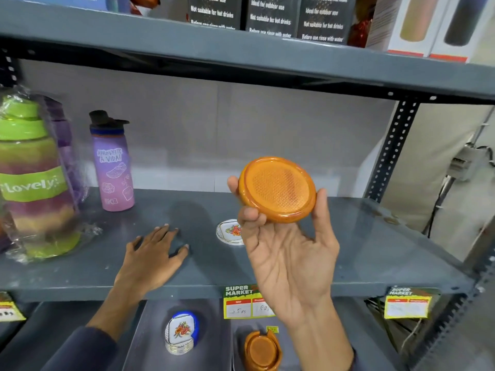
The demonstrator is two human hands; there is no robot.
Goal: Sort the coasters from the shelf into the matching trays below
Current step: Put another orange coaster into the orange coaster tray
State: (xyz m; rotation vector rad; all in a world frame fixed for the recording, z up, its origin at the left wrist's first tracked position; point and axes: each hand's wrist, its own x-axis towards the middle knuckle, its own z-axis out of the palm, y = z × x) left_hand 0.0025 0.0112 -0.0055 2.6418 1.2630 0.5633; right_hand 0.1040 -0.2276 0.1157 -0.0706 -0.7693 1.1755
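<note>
Coaster, orange (277, 189), round, glossy raised rim, dimpled centre panel facing the viewer; held tilted on edge above the grey shelf (348, 250), clear of it, pinched at the rim between thumb and fingertips of the right hand (288, 253), palm open toward the viewer. Grip narrow, at the rim only, so it looks easy to slip; the step in hand appears to be carrying it down to its match, and it would be done best by turning the piece flat, bringing it out past the shelf's front edge, and lowering it straight onto the orange holder (262, 350) in the tray below (238, 341), which already holds a similar disc. Care is likely needed to miss the price label (247, 301) hanging from the shelf lip directly below the coaster. Second item: white floral coaster (231, 232), lying flat on the shelf just below and left of the orange coaster, partly hidden by the right hand, not yet sorted. Its likely destination, a stack of white floral coasters (180, 333) in a blue-backed holder, sits in the tray lower left. Left hand (155, 253), empty, fingers spread, resting flat on the shelf to the left of the orange coaster. Purple bottle (112, 167) and wrapped green bottle (32, 178) stand farther left on the same shelf.
</note>
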